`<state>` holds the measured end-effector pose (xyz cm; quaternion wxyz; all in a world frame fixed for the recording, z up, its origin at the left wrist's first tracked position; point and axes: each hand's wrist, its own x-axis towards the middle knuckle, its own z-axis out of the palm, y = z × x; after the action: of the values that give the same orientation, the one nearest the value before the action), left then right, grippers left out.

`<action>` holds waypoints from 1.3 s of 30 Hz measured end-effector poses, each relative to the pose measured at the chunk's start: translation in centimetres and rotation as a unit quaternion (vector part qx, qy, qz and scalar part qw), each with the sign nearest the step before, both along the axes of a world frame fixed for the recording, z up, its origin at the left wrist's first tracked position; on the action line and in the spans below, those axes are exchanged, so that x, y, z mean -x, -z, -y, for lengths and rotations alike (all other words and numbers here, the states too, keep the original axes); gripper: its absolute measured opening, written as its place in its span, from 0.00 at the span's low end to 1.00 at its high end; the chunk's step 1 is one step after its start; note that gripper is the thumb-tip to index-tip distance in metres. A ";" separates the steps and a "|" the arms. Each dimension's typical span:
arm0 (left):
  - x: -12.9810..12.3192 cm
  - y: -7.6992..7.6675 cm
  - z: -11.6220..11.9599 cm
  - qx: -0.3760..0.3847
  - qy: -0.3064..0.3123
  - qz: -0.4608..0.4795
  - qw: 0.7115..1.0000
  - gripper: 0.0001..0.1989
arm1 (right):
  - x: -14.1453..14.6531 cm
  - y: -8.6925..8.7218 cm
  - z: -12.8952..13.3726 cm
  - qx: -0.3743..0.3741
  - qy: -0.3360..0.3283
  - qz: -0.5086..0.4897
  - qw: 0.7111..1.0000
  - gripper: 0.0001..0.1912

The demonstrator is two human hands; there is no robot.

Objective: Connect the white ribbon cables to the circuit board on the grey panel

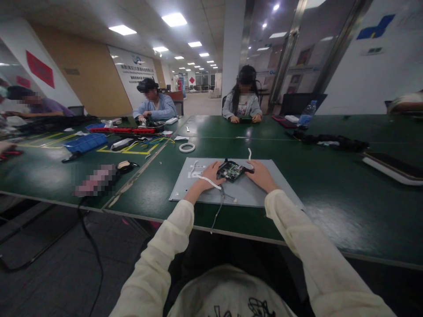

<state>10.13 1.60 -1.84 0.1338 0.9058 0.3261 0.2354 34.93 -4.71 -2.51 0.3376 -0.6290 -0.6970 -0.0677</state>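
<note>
Between my two hands is a circuit board [234, 171] with a dark edge or frame, above a grey flat panel [257, 189] on the green table. My left hand [211, 175] grips the board's left side, its fingers curled around the edge. On the opposite side my right hand [260, 175] grips the board's right end. A white flat ribbon cable [209, 180] runs across my left hand. Thin grey wires [218, 209] with a small white connector trail from the board over the panel and the table's front edge. Another white strip [250, 153] sticks up near my right hand.
A roll of white tape [187, 148] lies behind the panel. To the left are a blue bin [85, 143], a computer mouse [127, 165] and a cable. A water bottle [307, 114] and a dark-topped white box [395, 168] stand right. Several co-workers sit around the table.
</note>
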 end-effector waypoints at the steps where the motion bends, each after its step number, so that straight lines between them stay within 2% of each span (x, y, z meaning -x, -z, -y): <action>1: 0.1 -0.1 0.1 0.002 -0.007 -0.003 1.000 0.41 | 0.0 0.0 0.1 0.000 0.009 0.000 1.000 0.23; 9: 1.0 -1.4 2.5 0.058 -0.061 -0.038 0.996 0.53 | 1.2 -0.8 2.0 0.059 0.068 0.010 0.996 0.26; 12: 1.3 -1.5 3.4 0.067 -0.063 -0.070 0.993 0.52 | 1.8 -1.1 2.8 0.071 0.082 0.005 0.994 0.26; 18: 1.5 -2.3 4.5 0.084 -0.063 -0.102 0.989 0.41 | 2.5 -1.6 3.6 0.074 0.104 0.015 0.992 0.25; 23: 2.1 -3.1 3.6 0.066 -0.097 -0.119 0.986 0.30 | 2.6 -1.7 3.9 0.079 0.114 0.017 0.990 0.25; 30: 2.9 -2.2 2.0 0.058 -0.153 -0.078 0.983 0.17 | 2.9 -1.7 4.4 0.082 0.119 0.019 0.989 0.25; 39: 2.9 -1.7 2.2 0.054 -0.191 -0.035 0.980 0.11 | 3.6 -2.0 5.2 0.086 0.111 0.022 0.990 0.23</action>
<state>7.25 -0.62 -0.11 0.1235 0.8262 0.5094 0.2067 31.33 -9.89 -0.55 0.2573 -0.7274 -0.6335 -0.0577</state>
